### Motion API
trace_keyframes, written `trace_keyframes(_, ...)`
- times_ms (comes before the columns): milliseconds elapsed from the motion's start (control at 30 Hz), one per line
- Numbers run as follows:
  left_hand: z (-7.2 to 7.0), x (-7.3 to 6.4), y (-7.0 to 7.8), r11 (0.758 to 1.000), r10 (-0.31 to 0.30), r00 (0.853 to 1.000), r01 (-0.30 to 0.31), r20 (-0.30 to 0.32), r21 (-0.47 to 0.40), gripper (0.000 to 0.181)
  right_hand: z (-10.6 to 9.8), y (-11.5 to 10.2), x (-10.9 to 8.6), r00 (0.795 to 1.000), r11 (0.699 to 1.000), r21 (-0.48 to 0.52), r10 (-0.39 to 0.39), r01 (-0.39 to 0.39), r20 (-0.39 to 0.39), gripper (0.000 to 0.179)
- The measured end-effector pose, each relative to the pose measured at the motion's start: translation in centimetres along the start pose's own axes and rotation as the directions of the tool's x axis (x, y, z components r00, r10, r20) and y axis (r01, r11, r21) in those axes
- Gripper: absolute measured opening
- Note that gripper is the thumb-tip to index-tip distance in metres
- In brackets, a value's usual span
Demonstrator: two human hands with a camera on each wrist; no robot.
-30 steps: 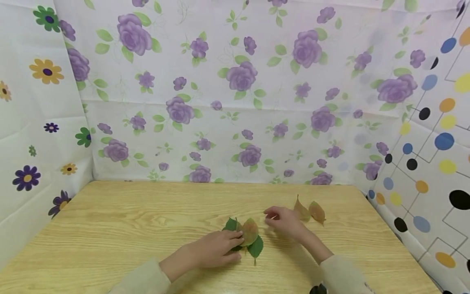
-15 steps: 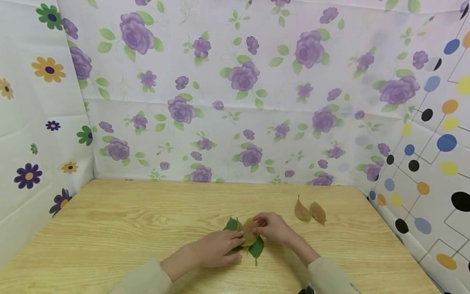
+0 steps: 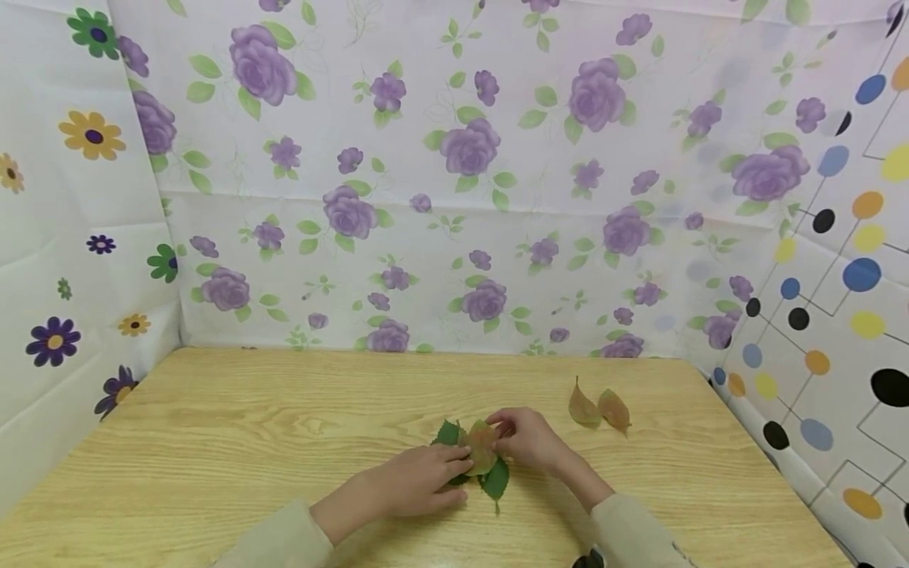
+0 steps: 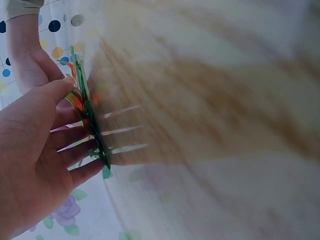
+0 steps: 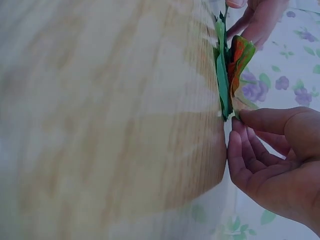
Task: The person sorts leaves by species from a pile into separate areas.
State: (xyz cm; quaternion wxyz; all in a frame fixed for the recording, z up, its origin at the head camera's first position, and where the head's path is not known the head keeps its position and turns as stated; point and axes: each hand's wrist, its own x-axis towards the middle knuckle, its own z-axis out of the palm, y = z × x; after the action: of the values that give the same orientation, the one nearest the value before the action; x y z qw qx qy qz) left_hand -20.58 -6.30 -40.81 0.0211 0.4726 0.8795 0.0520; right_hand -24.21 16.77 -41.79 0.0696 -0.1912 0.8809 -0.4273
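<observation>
The left hand [image 3: 422,479] rests with nearly straight fingers on a small layer of leaves upon the wooden table [image 3: 284,426]. The right hand [image 3: 529,438], near but apart, pinches the edge of the reddish-green leaf [image 3: 480,454] on top; dark green leaves [image 3: 495,480] stick out under it. Farther back, two reddish leaves [image 3: 585,409] lie side by side. Purple-rose cloth [image 3: 412,260] hangs behind, dotted cloth [image 3: 838,394] at right.
</observation>
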Motion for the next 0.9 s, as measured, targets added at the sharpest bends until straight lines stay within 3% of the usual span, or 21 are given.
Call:
trace_keyframes(400, 0.1, -0.1, 0.1, 1.0, 0.009, 1.0, -0.009, -0.007, -0.003, 0.05, -1.5, 0.7, 0.6, 0.989, 0.995, 0.085, 0.058, -0.046, -0.139, 0.018)
trace_keyframes(733, -0.1, -0.2, 0.0, 1.0, 0.01, 1.0, -0.01, -0.007, -0.013, 0.049, -3.6, 0.9, 1.4, 0.986, 0.987, 0.155, 0.059, -0.035, -0.154, 0.018)
trace_keyframes(900, 0.0, -0.1, 0.0, 1.0, 0.013, 1.0, -0.013, -0.003, 0.002, 0.049, -4.7, 0.9, 1.9, 0.981, 0.987, 0.144, 0.09, -0.066, -0.169, 0.017)
